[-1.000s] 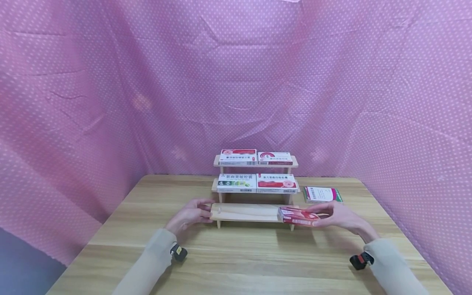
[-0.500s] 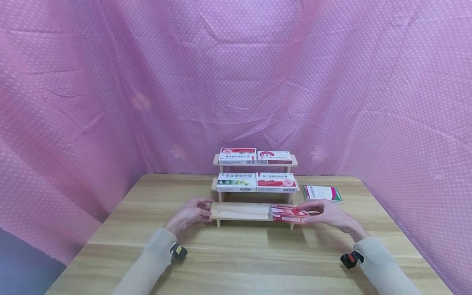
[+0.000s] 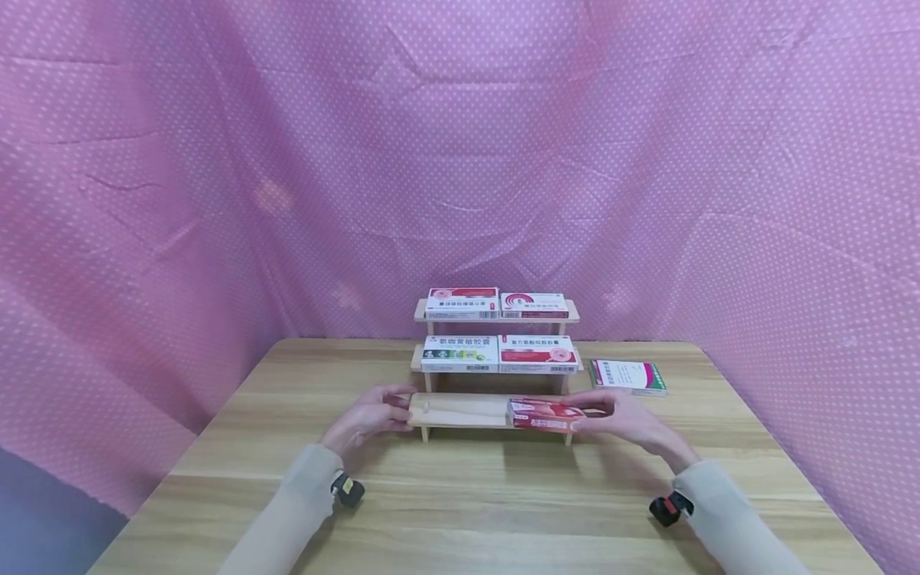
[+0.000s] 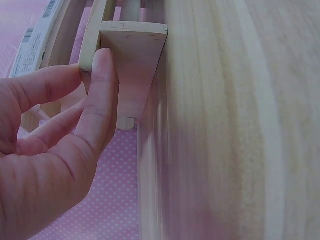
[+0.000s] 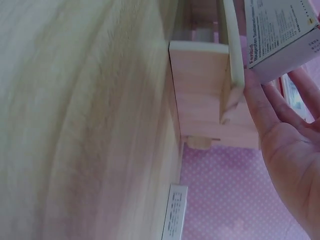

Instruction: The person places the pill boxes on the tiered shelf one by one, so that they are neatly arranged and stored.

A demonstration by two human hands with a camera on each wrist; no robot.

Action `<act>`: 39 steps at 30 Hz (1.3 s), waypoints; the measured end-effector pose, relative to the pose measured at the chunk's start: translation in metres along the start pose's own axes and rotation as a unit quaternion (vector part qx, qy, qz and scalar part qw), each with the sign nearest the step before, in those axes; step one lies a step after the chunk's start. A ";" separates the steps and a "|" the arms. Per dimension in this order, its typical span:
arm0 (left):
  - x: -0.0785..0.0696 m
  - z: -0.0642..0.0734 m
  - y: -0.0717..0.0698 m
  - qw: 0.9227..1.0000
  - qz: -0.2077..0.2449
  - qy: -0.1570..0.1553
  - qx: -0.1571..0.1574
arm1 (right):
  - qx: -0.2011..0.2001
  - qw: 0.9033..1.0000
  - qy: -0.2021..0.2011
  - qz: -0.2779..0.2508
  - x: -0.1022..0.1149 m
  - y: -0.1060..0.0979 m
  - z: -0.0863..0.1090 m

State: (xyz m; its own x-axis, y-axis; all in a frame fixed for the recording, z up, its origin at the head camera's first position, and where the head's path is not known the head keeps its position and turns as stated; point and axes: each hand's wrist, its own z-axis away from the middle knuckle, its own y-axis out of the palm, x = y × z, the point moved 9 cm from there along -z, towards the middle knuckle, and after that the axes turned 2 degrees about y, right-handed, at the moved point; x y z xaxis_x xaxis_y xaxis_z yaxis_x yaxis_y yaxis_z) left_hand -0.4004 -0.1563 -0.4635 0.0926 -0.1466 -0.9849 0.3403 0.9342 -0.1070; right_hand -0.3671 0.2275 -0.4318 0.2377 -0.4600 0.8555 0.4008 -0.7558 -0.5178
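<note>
My left hand (image 3: 370,417) pinches the left end of the lowest board of a three-tier wooden display stand (image 3: 460,411). In the left wrist view, thumb and fingers of that hand (image 4: 65,140) lie on either side of the board end (image 4: 92,45). A red medicine box (image 3: 542,414) is gripped at its right end by my right hand (image 3: 625,417), over the right part of the lowest tier. The right wrist view shows the box's printed white underside (image 5: 280,30), with a narrow gap between it and the board edge (image 5: 234,65).
Two medicine boxes lie side by side on the middle tier, a green-and-white one (image 3: 460,354) and a red-and-white one (image 3: 537,354). Two more, left (image 3: 462,303) and right (image 3: 535,305), lie on the top tier. Another box (image 3: 628,377) is on the table (image 3: 460,511), right of the stand.
My right hand has carried the red medicine box leftward, from beyond the stand's right end to over the lowest tier. The left hand has kept its hold on the board.
</note>
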 end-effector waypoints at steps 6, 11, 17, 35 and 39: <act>-0.001 0.001 0.001 1.000 -0.003 0.004 0.003 | 0.001 1.000 -0.005 -0.015 0.000 0.007 -0.003; 0.001 0.000 0.000 1.000 -0.006 0.004 0.003 | -0.001 1.000 -0.006 -0.023 0.001 0.011 -0.004; 0.002 -0.001 -0.001 1.000 -0.003 0.001 -0.003 | 0.003 0.999 0.011 -0.035 -0.001 0.016 -0.007; -0.002 0.000 0.003 1.000 -0.013 0.009 0.012 | -0.019 0.997 0.005 -0.069 0.017 0.047 -0.027; -0.001 0.000 0.001 1.000 -0.016 0.004 0.003 | -0.019 0.996 0.010 -0.087 0.021 0.054 -0.033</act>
State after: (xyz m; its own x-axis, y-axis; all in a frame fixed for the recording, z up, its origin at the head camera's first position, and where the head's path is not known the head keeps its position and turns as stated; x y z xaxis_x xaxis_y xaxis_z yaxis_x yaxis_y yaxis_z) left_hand -0.4001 -0.1548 -0.4629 0.0748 -0.1730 -0.9821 0.3488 0.9272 -0.1367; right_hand -0.3698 0.1614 -0.4425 0.1502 -0.3285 0.9325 0.4002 -0.8422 -0.3612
